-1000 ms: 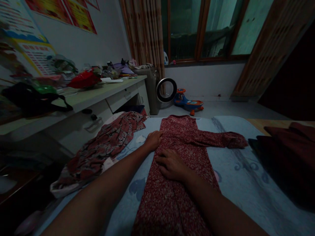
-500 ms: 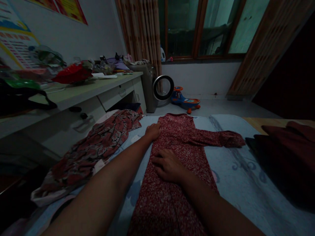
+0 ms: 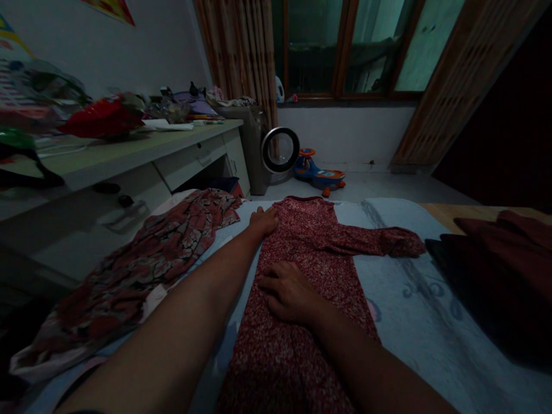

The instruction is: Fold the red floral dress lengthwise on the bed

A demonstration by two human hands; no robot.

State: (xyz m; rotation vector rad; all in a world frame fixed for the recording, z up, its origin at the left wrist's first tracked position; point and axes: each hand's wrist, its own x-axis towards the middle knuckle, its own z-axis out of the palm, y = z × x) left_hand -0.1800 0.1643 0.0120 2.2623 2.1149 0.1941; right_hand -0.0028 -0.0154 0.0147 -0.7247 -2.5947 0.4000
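Evidently light, limp red floral dress (image 3: 317,253): pinned flat by left hand (image 3: 264,221) and right hand (image 3: 288,292), palms spread, nothing gripped; best lifted at shoulders.

Dim room, deep shadow at right, edges stretched, left side blurred.

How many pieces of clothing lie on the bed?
3, perhaps more in the dark: a red dress under both hands, a patterned garment to its left, and dark red cloth at the right edge, which may be several pieces.
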